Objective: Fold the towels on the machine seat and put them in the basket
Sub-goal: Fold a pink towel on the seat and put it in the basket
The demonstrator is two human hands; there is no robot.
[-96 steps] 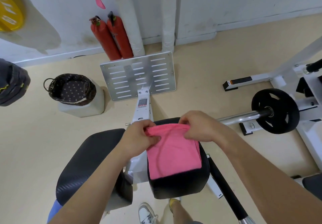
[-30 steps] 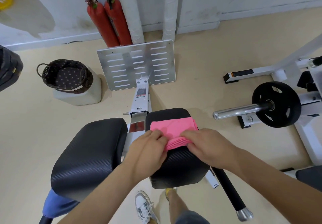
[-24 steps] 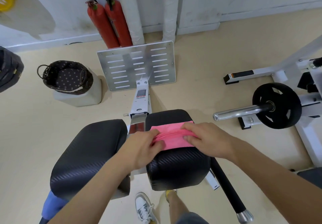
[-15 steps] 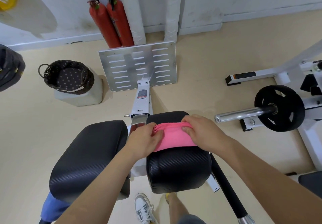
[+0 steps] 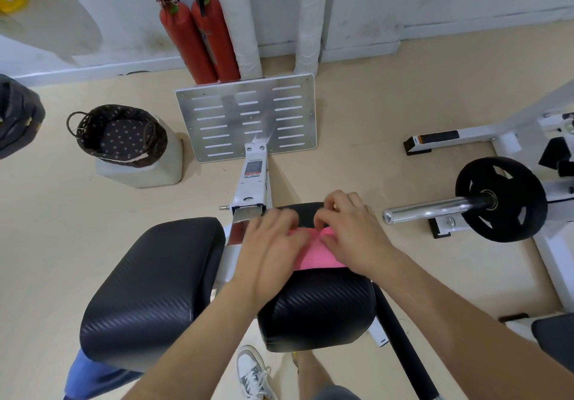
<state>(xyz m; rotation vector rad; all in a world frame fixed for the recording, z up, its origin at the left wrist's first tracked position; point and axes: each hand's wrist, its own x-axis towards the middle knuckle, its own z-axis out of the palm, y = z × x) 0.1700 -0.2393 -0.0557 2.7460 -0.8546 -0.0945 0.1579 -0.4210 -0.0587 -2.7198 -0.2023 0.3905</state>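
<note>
A pink towel point(image 5: 313, 255) lies folded small on the right black seat pad point(image 5: 316, 309), mostly covered by my hands. My left hand point(image 5: 270, 244) lies over its left part, fingers spread and blurred. My right hand point(image 5: 348, 228) lies over its right part, fingers curled at the towel's far edge. The dark wicker basket point(image 5: 119, 134) with a dotted lining stands on a white block at the left, holding nothing I can see. A blue cloth point(image 5: 90, 378) shows under the left seat pad point(image 5: 152, 287).
A slotted metal footplate point(image 5: 248, 116) stands ahead of the seat, with two red extinguishers point(image 5: 198, 36) behind it at the wall. At the right is a chrome bar with a black weight plate point(image 5: 500, 199). A black handle bar point(image 5: 400, 343) runs below my right arm.
The towel's far edge was brought forward and both hands now press on the smaller fold. My hands have drawn closer together over it, and the camera has tilted slightly.
</note>
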